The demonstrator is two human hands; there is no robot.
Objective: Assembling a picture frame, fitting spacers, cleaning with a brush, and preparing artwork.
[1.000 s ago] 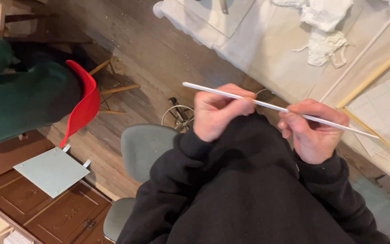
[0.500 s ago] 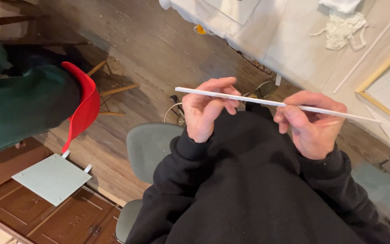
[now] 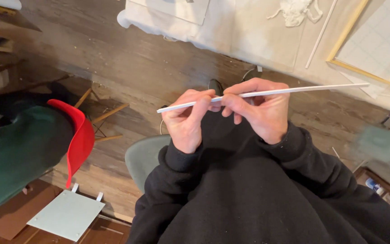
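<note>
Beyond both hands runs the wooden floor (image 3: 113, 63), worn and pale in patches. Past it, further out from the knuckles, stands a worktop (image 3: 249, 31) under a whitish cloth, carrying a wooden frame (image 3: 346, 47) with a gridded sheet inside it, a crumpled white rag (image 3: 294, 10) and a second thin rod (image 3: 320, 34) lying loose.

Off to the left hand's outer side sits another person in a green sleeve (image 3: 16, 149), on a red chair (image 3: 78, 135) with wooden legs; nearer the wrist on that side a pale square panel (image 3: 66, 214) lies flat. Directly under the forearms is the rounded edge of a grey-green seat (image 3: 143, 156), and the person's own black sweatshirt (image 3: 249, 199) fills the space this side of the wrists.

The left hand (image 3: 186, 122) is curled, thumb and forefinger pinching a thin white stick (image 3: 267, 92) close to its near end. The right hand (image 3: 260, 110) sits just beside it — fingers touching the left's — and is likewise closed, fingertips pressed on the same stick. The stick is held in the air over the lap, nearly level, and most of its length juts out past the right hand towards the worktop's edge.
</note>
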